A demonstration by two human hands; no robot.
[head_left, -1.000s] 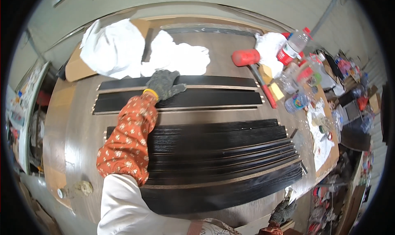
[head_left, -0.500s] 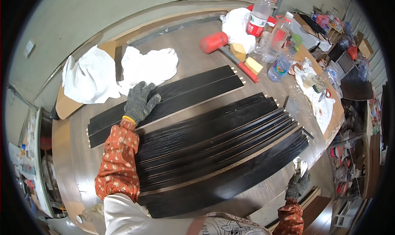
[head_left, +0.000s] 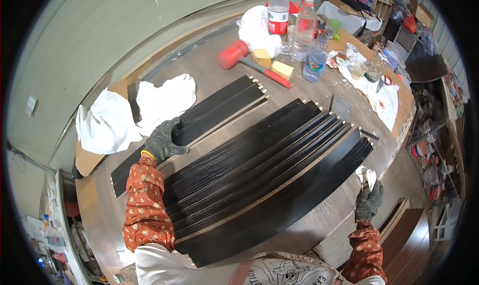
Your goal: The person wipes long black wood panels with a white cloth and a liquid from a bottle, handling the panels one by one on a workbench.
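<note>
My left hand [head_left: 162, 141], in a dark grey knit glove, spans a pair of black boards [head_left: 219, 109] with pale dowel pegs at their ends. Its thumb lies along the near edge and its fingers over the far edge; the boards' right end looks partly overlapped. In my right hand [head_left: 369, 200], also gloved, a crumpled white cloth [head_left: 367, 177] sticks out above the fingers, beyond the table's near right edge. Between the hands, several more black boards [head_left: 239, 170] lie side by side, the nearest one [head_left: 284, 210] wide and slightly curved.
Two white cloths [head_left: 167, 98] [head_left: 106, 123] rest at the far left. Farther back are a red-headed mallet [head_left: 232, 55], yellow sponges [head_left: 282, 70], and plastic bottles [head_left: 315, 60]. A stained white sheet [head_left: 379, 93] covers the table's right side. Cluttered shelves [head_left: 429, 160] stand at the right.
My left hand has turned and closed across the two far boards, whose right ends now overlap more. My right hand still holds the cloth. The whole view has shifted.
</note>
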